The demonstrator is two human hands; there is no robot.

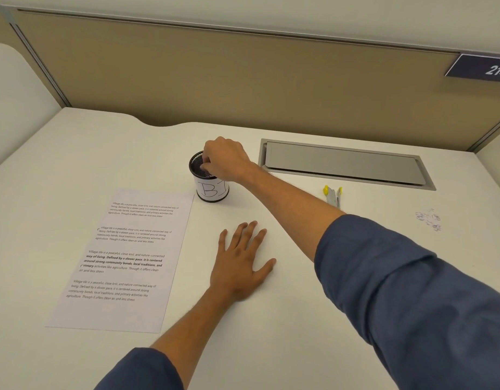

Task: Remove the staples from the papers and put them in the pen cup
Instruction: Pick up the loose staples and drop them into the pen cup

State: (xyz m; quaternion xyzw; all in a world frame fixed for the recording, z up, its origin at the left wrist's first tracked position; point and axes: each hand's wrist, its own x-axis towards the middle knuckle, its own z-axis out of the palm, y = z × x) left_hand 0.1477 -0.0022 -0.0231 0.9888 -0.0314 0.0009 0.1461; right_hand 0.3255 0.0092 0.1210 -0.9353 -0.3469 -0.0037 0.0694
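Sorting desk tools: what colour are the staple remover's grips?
Yellow grips on the staple remover, seen in the head view.

White bench (271, 319), wavy back edge against tan partition. Printed paper (122, 260) flat at left. Black mesh cup (212, 190) upright just beyond paper's far right corner. Grey hatch (344, 164) set in bench, far right. Yellow-handled staple remover (333, 195) near hatch. Left hand (240, 266) flat, palm down, beside paper.
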